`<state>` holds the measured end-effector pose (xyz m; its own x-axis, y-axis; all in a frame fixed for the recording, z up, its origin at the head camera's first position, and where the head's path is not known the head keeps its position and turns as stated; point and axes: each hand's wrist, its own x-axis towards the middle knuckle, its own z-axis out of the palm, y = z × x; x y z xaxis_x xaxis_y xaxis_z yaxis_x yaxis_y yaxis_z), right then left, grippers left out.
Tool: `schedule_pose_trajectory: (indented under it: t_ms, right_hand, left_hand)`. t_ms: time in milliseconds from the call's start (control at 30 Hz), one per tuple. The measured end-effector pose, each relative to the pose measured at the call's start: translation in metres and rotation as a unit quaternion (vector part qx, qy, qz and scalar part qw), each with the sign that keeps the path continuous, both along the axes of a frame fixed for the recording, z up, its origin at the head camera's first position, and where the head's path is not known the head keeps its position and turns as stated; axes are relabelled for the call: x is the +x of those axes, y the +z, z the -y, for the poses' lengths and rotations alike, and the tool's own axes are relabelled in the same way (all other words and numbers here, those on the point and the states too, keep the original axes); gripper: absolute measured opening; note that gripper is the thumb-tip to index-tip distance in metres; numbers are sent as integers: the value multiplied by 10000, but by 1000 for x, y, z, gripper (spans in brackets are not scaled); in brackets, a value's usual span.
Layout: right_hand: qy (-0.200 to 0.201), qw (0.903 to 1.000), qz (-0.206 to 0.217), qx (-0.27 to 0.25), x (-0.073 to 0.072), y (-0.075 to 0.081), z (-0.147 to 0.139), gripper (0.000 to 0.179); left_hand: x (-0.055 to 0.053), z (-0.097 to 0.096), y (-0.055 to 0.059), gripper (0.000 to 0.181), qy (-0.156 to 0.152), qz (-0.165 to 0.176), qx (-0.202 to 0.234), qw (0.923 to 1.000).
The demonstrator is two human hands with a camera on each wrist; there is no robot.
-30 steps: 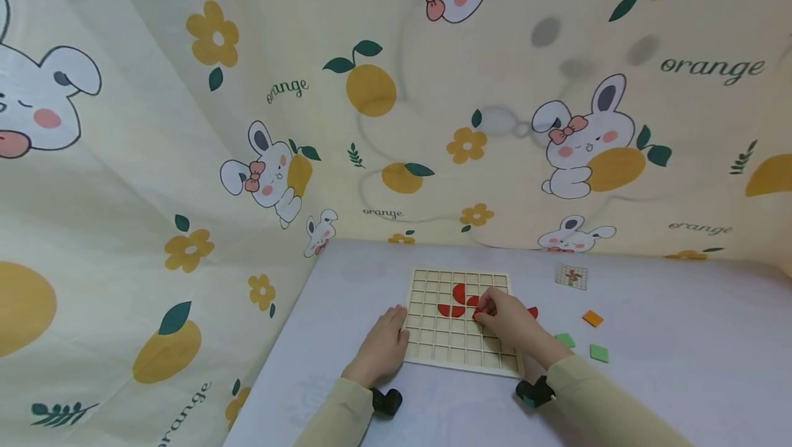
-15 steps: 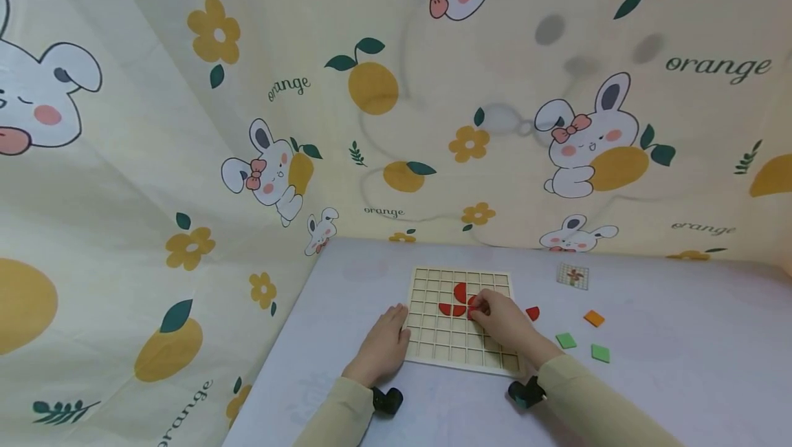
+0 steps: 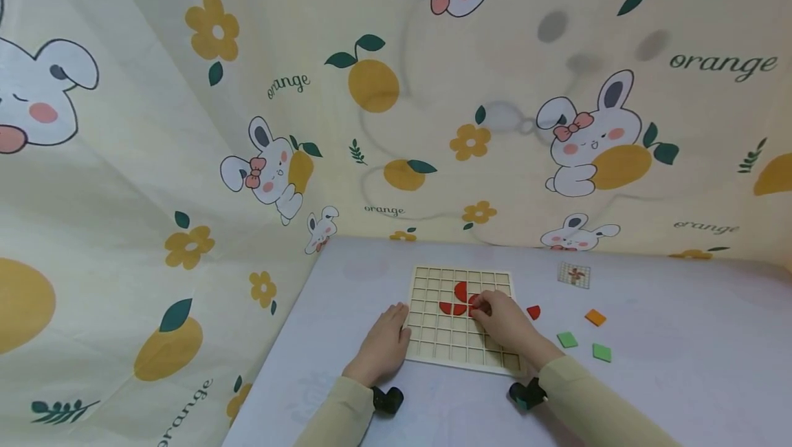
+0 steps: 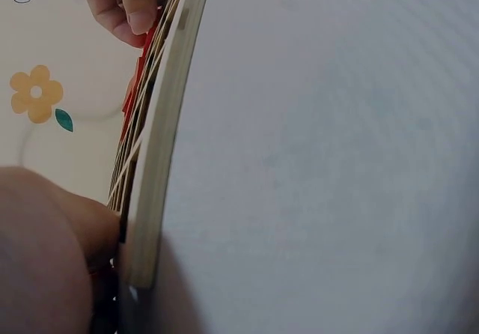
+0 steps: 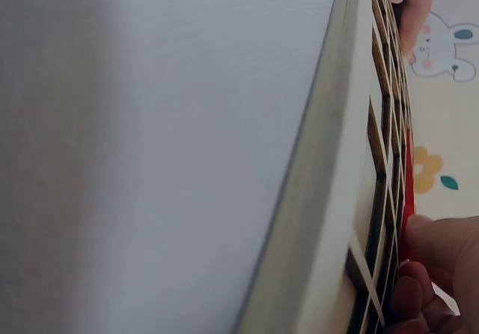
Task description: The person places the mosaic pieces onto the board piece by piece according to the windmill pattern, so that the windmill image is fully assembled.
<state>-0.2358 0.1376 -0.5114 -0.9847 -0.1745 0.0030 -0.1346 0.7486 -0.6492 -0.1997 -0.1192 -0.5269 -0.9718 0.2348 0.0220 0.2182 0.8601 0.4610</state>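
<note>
A pale wooden grid board (image 3: 433, 349) lies on the table in the head view, with red quarter-circle tiles (image 3: 460, 291) set in cells near its middle. My right hand (image 3: 510, 323) reaches over the board from the right, thumb and index finger pinching a red tile at the cells; the fingers cover most of it. In the right wrist view, the thumb presses against red at the grid (image 5: 409, 225), low on the right. My left hand (image 3: 380, 344) rests along the board's left edge with its fingers extended.
Right of the board lie a loose red tile (image 3: 533, 312), an orange tile (image 3: 595, 317) and two green tiles (image 3: 567, 340). A small card with a red pinwheel pattern on a grid (image 3: 574, 275) lies farther back. A printed curtain (image 3: 396, 137) hangs behind the table.
My right hand has shifted slightly left with its tile, and the forearm now uncovers the loose red tile and the nearer green tiles. My left hand stays in place on the board's edge.
</note>
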Motion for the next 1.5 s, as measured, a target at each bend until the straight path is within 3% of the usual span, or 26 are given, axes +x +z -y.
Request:
schedule_pose_trajectory:
  t_ms: [333, 500, 667, 1033, 1500]
  right_hand:
    - [-18, 9999, -168, 13, 2, -6, -1, 7]
    - [-11, 9999, -46, -146, 9, 4, -6, 13]
    - [-138, 9991, 231, -314, 9, 13, -28, 20]
    - [-538, 9974, 460, 132, 15, 10, -81, 31]
    - [-649, 9965, 471, 228, 15, 1, -100, 36]
  left_hand:
    - [1, -6, 2, 50, -51, 21, -14, 10000]
    - [2, -8, 2, 50, -31, 81, 15, 10000]
    - [2, -8, 4, 50, -60, 90, -8, 9999]
    - [4, -5, 2, 50, 11, 167, -41, 9999]
    - [4, -5, -1, 50, -1, 49, -1, 10000]
